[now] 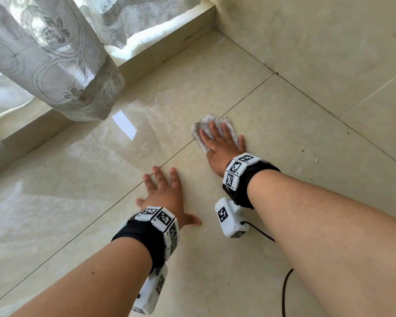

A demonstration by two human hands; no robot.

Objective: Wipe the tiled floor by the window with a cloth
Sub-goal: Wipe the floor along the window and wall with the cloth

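Both my hands are flat on the tiled floor (pixel 249 248), palms down. Right hand (pixel 221 147) is open, fingers spread, pressing on the cloth (pixel 206 121), not gripping it. Cloth is a small pale grey rag, rumpled, fuzzy edges, sticking out ahead of my fingertips and on both sides of the palm. It lies across a dark grout line (pixel 245 98), on the far part of the floor, nearer the corner where the sill step meets the wall than any other edge.

Left hand (pixel 167 195) is open too, fingers splayed, thumb out to the right, bare on the tile with nothing under it. It sits nearer to me and left of the right hand, apart from the cloth, fingertips just beside the same grout line.

Each wrist has a black strap with white marker blocks (pixel 237 167); a white marker box (pixel 230 217) hangs under the right wrist, with a black cable (pixel 286 291) trailing on the floor.

Floor is glossy beige tile with a wet-looking sheen and window glare left of the cloth. A few dark specks and a hair lie toward the right edge. Patterned sheer curtain (pixel 62 65) hangs at the far left, hem touching or just above the floor by the raised tiled sill (pixel 169 26). Tiled wall (pixel 318 42) rises at the far right.
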